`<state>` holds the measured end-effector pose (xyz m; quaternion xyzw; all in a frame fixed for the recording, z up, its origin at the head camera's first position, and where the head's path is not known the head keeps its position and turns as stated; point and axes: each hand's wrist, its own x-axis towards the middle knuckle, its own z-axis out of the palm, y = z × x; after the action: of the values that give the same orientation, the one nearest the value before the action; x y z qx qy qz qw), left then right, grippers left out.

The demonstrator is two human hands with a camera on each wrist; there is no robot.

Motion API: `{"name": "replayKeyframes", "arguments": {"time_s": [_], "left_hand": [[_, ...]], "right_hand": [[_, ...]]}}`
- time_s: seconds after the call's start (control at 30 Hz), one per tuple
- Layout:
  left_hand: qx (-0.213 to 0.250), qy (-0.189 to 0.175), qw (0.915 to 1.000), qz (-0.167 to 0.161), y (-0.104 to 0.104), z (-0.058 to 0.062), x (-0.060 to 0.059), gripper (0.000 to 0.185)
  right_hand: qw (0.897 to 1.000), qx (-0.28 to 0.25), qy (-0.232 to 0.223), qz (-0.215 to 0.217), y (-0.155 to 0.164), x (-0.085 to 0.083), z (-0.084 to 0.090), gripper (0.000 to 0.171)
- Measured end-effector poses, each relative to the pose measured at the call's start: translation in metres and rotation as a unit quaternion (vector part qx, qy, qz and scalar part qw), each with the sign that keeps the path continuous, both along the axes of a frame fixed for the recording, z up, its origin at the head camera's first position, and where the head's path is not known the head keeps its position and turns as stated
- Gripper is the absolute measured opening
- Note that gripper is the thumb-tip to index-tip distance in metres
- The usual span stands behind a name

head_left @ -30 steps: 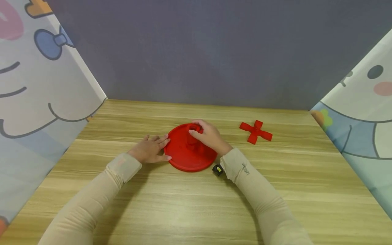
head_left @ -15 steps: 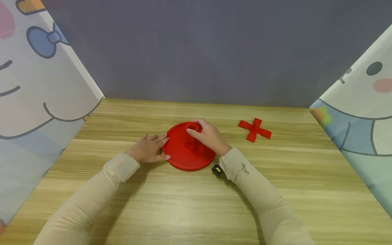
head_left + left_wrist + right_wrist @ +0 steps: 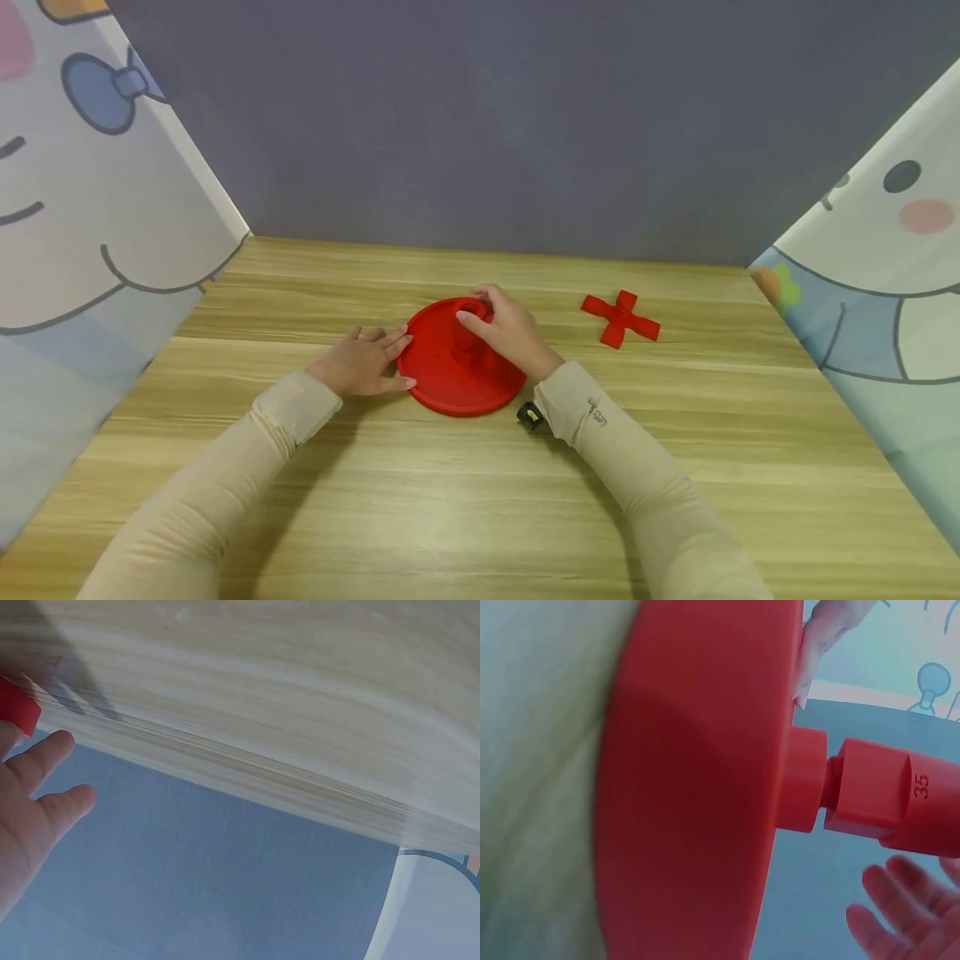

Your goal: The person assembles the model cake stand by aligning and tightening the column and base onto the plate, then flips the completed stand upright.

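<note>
A round red disc (image 3: 450, 390) with a raised rim lies flat on the table. An upright red cylindrical piece (image 3: 463, 340) stands on it; in the right wrist view this piece (image 3: 870, 787) has flat sides, a narrow neck and the number 35. My right hand (image 3: 510, 332) holds its top between thumb and forefinger, the other fingers spread away from it. At the disc's left rim, the straight fingers and thumb of my left hand (image 3: 360, 362) rest on the edge. The left wrist view has just a corner of red beside that hand's fingers.
A red cross-shaped piece (image 3: 621, 319) with four arms lies on the wood-grain table (image 3: 420, 508), right of the disc. Under my right wrist is a small black object (image 3: 530, 416) with a yellow mark. A grey panel (image 3: 480, 125) closes off the back; printed cloth hangs at both sides.
The head view has shifted slightly. My right hand's far fingers stand a little further off the cylindrical piece; the left hand stays at the disc's rim.
</note>
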<state>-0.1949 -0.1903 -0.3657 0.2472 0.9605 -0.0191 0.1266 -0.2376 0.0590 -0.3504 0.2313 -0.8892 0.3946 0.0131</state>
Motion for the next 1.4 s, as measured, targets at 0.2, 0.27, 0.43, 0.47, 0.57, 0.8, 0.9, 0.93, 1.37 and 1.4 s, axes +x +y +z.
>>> {"name": "replayKeyframes", "arguments": {"time_s": [0.2, 0.27, 0.43, 0.47, 0.57, 0.8, 0.9, 0.93, 1.37, 1.4], "left_hand": [[-0.006, -0.002, 1.0, -0.003, 0.001, 0.001, 0.0, 0.082], [-0.005, -0.002, 1.0, -0.004, 0.002, 0.001, 0.0, 0.082], [-0.003, 0.003, 1.0, -0.008, 0.005, 0.001, -0.002, 0.082], [-0.003, 0.003, 1.0, -0.009, 0.005, 0.001, -0.002, 0.082], [-0.003, 0.004, 0.9999, -0.011, 0.007, 0.002, -0.003, 0.081], [-0.005, 0.002, 0.9999, -0.013, 0.009, 0.002, -0.004, 0.081], [-0.008, -0.003, 0.9999, -0.013, 0.009, 0.001, -0.005, 0.082], [-0.008, -0.002, 0.9999, -0.014, 0.009, 0.0, -0.006, 0.082], [0.01, 0.016, 0.9997, -0.014, -0.002, -0.005, -0.001, 0.079], [0.011, 0.017, 0.9997, -0.014, -0.002, -0.005, -0.002, 0.079]], "right_hand": [[1.0, 0.0, 0.009, 0.012, 0.005, 0.001, 0.0, 0.044], [1.0, 0.004, 0.006, 0.01, 0.005, 0.001, 0.0, 0.042], [1.0, 0.013, 0.004, 0.014, 0.007, 0.0, 0.001, 0.048], [1.0, 0.013, 0.004, 0.015, 0.007, 0.0, 0.001, 0.048], [1.0, 0.01, -0.008, 0.01, 0.008, 0.0, 0.001, 0.048], [1.0, 0.021, -0.002, 0.004, 0.01, 0.0, 0.002, 0.05], [1.0, 0.024, -0.008, 0.003, 0.011, 0.0, 0.001, 0.048], [1.0, 0.025, -0.01, 0.003, 0.011, 0.0, 0.001, 0.049], [0.999, 0.022, -0.02, 0.031, 0.004, -0.001, 0.001, 0.051], [0.999, 0.018, -0.023, 0.034, 0.004, -0.001, 0.001, 0.051]]}}
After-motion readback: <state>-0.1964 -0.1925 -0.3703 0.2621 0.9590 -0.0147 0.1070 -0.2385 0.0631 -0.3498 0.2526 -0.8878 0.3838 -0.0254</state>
